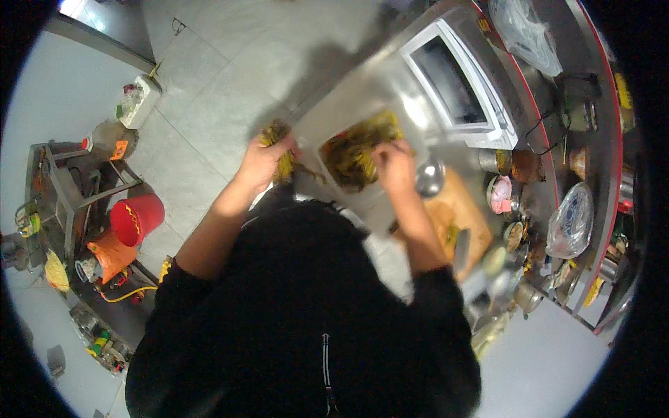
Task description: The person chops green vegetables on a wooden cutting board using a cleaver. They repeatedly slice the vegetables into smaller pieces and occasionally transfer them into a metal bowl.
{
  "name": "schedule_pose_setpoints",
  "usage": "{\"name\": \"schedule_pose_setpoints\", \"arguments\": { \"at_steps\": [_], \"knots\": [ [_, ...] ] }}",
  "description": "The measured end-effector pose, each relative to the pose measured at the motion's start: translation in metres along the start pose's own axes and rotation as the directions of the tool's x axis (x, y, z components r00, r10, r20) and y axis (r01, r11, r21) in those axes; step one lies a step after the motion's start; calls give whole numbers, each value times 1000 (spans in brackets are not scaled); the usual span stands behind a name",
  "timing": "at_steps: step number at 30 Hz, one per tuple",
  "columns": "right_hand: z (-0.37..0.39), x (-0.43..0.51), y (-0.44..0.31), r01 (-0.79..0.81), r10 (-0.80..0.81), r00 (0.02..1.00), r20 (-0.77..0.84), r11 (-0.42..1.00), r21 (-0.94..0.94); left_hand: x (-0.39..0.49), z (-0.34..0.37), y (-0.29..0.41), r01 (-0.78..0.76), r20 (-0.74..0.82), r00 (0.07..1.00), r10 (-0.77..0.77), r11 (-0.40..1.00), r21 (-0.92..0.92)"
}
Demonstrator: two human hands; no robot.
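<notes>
A bunch of yellow-green leafy vegetables (283, 170), which look pickled, is gripped in my left hand (264, 162). Strands hang from it, to the left of a shallow rectangular container (330, 174). More of the same dark and yellow greens (351, 151) fill that container. My right hand (396, 166) is over its right side, fingers bent and pinched at the greens. Blur hides whether anything is between those fingers. Close to the right wrist lies a shiny metal bowl or ladle (430, 178).
A wooden cutting board (473, 224) bears a cleaver-like knife (461, 250) beside my right forearm. A white microwave oven (452, 83) stands farther along the steel counter (384, 86). Shelving (567, 172) lines the right. A red bucket (149, 217) sits by a metal frame (65, 183) at left.
</notes>
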State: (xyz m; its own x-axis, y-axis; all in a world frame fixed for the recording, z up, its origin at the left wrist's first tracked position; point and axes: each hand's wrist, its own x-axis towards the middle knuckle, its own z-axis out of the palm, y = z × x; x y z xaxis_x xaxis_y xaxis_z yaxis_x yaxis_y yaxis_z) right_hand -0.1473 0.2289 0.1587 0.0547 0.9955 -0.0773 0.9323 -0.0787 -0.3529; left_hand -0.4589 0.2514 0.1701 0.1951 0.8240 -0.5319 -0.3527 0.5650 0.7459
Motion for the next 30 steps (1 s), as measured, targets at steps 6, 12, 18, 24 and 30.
{"name": "schedule_pose_setpoints", "arguments": {
  "at_steps": [6,12,18,24,30],
  "knots": [
    [-48,-35,-25,98,62,865,-498,952,289,24,49,-27,366,212,914,-347,929,-57],
    [-34,-86,-55,21,248,904,-348,787,616,38,114,-41,611,441,779,-447,702,-367],
    [-21,-140,-50,-61,420,856,-302,661,748,40,119,-34,631,501,697,-514,771,-86],
    [-27,-166,-37,-64,449,801,-395,721,690,20,142,-42,497,656,602,-454,857,137],
    [-28,-203,8,-61,464,756,-462,752,656,-10,190,-69,478,655,539,-530,832,280]
  ]
}}
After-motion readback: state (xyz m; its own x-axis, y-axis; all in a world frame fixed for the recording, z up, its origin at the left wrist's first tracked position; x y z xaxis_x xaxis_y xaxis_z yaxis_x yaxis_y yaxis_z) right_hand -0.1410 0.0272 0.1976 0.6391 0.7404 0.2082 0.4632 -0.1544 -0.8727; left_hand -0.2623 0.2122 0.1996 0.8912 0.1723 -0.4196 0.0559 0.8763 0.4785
